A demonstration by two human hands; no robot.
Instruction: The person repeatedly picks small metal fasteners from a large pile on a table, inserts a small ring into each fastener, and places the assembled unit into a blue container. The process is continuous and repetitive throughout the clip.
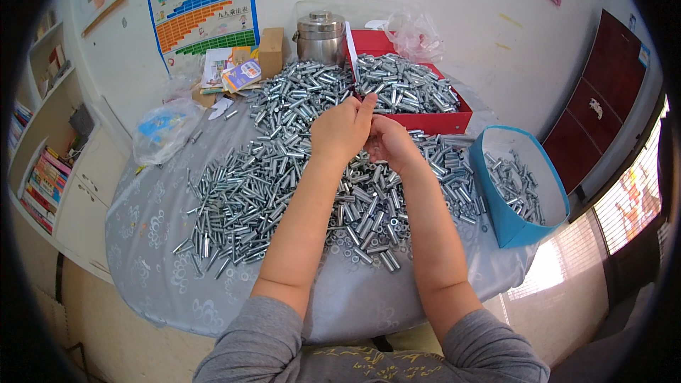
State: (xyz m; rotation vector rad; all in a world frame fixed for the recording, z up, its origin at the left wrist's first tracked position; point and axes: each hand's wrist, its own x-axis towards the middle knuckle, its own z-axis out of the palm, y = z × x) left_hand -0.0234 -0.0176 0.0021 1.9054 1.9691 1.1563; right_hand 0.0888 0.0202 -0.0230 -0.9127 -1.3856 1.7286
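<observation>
Held together over a big heap of silvery metal sleeves and bolts (234, 202), my hands meet in front of the red box (425, 125). My left hand (340, 128) is closed, its thumb raised and the back of the hand hiding the fingers. Close against it, my right hand (391, 143) has its fingers curled inward. Whatever is between them is too small or too hidden to make out. Small washers and nuts (355, 259) lie at the heap's near edge, below my forearms. More metal sleeves (408, 84) fill the red box just beyond my hands.
A blue fabric bin (507, 206) with bolts stands at the table's right. At the back are a steel pot (321, 37), a cardboard box (271, 52) and booklets (237, 71). A plastic bag (167, 131) rests at the left of the grey tablecloth (152, 241).
</observation>
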